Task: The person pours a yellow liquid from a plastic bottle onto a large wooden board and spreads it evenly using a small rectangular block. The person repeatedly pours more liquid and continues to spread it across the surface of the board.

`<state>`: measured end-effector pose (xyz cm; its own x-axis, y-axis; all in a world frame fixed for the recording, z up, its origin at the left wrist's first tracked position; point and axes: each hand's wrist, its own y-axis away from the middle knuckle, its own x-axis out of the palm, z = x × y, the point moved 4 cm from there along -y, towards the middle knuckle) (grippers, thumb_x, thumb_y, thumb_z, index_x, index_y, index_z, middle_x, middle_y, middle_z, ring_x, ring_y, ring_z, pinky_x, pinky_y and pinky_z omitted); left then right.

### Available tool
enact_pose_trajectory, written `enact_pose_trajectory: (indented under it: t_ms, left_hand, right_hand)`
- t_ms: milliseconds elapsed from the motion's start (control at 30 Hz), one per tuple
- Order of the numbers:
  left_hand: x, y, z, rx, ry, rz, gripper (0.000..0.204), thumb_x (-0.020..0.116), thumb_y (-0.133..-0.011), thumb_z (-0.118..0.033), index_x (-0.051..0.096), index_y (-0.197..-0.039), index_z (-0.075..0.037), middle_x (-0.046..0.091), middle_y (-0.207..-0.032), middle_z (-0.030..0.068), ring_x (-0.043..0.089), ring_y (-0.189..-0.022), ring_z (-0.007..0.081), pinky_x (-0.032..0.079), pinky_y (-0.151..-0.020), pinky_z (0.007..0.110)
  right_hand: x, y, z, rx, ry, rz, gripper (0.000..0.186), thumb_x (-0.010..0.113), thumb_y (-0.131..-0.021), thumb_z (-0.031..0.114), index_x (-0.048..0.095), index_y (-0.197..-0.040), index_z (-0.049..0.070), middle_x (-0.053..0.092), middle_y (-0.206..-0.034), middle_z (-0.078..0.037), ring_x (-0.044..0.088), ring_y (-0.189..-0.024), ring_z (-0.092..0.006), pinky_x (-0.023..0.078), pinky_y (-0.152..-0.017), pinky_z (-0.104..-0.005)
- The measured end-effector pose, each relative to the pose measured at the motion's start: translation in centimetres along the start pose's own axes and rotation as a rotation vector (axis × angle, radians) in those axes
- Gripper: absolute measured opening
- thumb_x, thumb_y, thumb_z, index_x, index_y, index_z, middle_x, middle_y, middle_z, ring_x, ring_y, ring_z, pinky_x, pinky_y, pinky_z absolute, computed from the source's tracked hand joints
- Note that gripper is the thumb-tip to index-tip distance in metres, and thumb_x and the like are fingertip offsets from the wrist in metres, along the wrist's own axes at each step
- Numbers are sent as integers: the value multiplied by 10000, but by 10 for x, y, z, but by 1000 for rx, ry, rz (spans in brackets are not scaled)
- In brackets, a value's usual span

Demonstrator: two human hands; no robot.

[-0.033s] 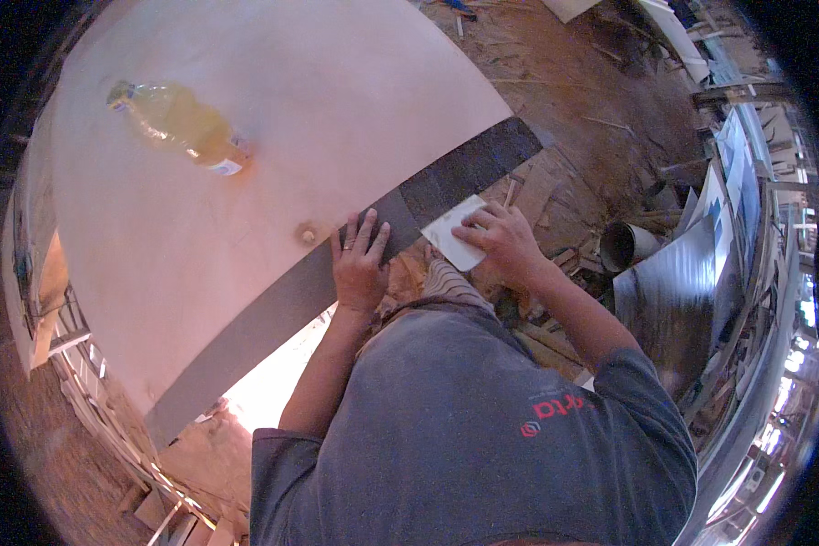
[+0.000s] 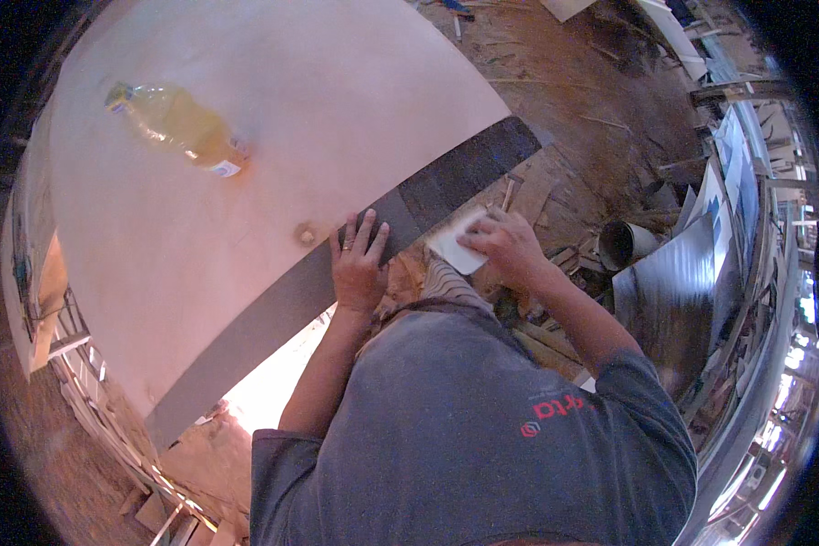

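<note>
A large pale board [image 2: 273, 109] has a long dark grey strip [image 2: 468, 159] along its near edge. My left hand [image 2: 359, 264] lies on that strip near the middle, fingers spread and flat. Just right of it, my right hand [image 2: 505, 246] grips a white flat rectangular piece [image 2: 453, 244] at the strip's lower edge, slightly blurred by motion. A plastic bottle of yellow liquid [image 2: 177, 127] lies on its side on the board at upper left, and a small pale round spot or knob [image 2: 308, 233] shows above my left hand.
A dirt floor [image 2: 591, 118] with scraps lies beyond the board. To the right are a cylindrical tube or bucket [image 2: 623, 246], bent metal sheets [image 2: 664, 300] and long stacked pieces. Wooden framing [image 2: 68, 342] runs along the left, and bright light shows under the board.
My right hand and the white piece have shifted slightly to the right, away from the strip, and look more blurred. My left hand and the bottle stay put.
</note>
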<state>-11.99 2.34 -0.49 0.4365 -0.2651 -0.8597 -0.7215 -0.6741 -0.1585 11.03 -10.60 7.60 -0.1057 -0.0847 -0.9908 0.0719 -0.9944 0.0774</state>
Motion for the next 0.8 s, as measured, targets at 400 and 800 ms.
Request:
enact_pose_trajectory:
  t_ms: [400,800]
  left_hand:
    - [-32,29,21,-87,103,41,910,896,-716,-384,517,-1525,-208,357,-1662,141,280,-1559,363,127,-1262,631]
    - [-82,107,82,-90,-193,-58,654,882,-745,-341,686,-1348,-181,498,-1586,92,355,-1527,372,188,-1257,606]
  right_hand:
    - [-54,24,-93,588,-1259,-304,359,679,-965,66,677,-1324,67,699,-1270,-89,644,-1178,-247,515,-1008,-372]
    - [2,-70,36,-130,-129,-185,655,743,-758,78,631,-1388,219,610,-1372,-49,535,-1305,-316,461,-1009,-471]
